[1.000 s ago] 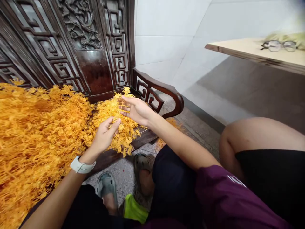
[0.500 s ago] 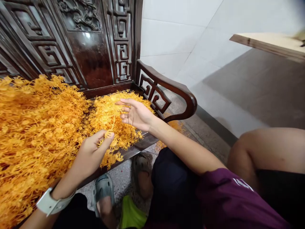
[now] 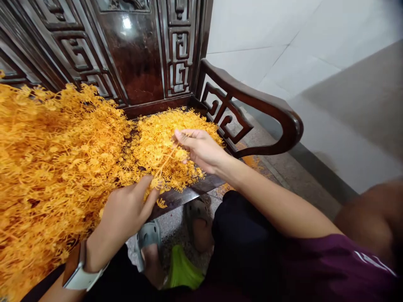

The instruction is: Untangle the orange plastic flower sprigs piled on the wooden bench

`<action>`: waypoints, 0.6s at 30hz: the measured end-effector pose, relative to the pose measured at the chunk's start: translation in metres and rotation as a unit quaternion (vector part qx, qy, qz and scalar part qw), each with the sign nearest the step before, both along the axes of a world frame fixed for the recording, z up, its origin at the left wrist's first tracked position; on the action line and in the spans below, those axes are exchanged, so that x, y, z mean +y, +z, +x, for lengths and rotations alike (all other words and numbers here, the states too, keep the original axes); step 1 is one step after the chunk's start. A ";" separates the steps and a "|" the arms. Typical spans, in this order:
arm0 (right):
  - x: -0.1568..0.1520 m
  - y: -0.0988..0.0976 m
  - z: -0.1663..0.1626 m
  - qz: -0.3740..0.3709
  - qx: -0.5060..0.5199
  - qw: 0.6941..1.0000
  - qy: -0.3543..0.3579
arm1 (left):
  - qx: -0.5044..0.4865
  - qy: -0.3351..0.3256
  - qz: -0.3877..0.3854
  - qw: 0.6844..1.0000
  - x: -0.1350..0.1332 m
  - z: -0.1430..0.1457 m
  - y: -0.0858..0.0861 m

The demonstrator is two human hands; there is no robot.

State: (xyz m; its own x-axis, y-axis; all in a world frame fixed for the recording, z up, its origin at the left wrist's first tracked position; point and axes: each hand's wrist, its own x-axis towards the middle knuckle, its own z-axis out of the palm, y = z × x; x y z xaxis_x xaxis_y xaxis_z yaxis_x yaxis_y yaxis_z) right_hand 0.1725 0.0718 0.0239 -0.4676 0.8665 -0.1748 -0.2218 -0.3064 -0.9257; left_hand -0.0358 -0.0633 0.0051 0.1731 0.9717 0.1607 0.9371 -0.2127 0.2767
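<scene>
My left hand point(image 3: 126, 209) pinches the lower part of a thin orange artificial flower stem point(image 3: 167, 160) between thumb and fingers. At the stem's upper end my right hand point(image 3: 206, 150) is closed, thumb against fingertips. The stem slants between both hands, with small spiky blossoms along it. Behind it lies a low heap of loose orange blossoms point(image 3: 189, 123) on the dark wooden bench seat point(image 3: 185, 191). A much larger pile of orange artificial flower sprays point(image 3: 63, 167) fills the left side, beside my left forearm.
The bench has a carved backrest point(image 3: 135, 63) and a curved armrest point(image 3: 267, 98) at right. Orange bits point(image 3: 252, 161) lie on the floor beneath the armrest. A green plastic object point(image 3: 184, 270) stands between my feet, and another person's leg point(image 3: 371, 218) is at right.
My right hand, open half a second ago, has closed on the upper end of the stem. My left hand still holds the lower part. The view has shifted, moving the bench rightward.
</scene>
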 end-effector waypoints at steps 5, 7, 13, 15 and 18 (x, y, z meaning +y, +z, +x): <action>0.040 -0.013 0.025 0.177 -0.118 0.971 -0.108 | 0.067 -0.049 0.052 0.995 -0.011 -0.007 0.002; 0.068 -0.021 0.050 0.234 -0.148 0.938 -0.210 | 0.071 -0.068 0.083 0.992 -0.015 -0.012 0.002; 0.098 -0.036 0.099 0.344 -0.342 0.874 -0.032 | 0.088 -0.083 0.095 0.988 -0.020 -0.021 -0.009; 0.087 -0.035 0.092 0.329 -0.346 0.856 0.197 | 0.107 -0.082 0.086 0.987 -0.018 -0.020 -0.012; 0.070 -0.026 0.074 0.324 -0.300 0.851 0.285 | 0.117 -0.079 0.063 0.988 -0.017 -0.014 -0.014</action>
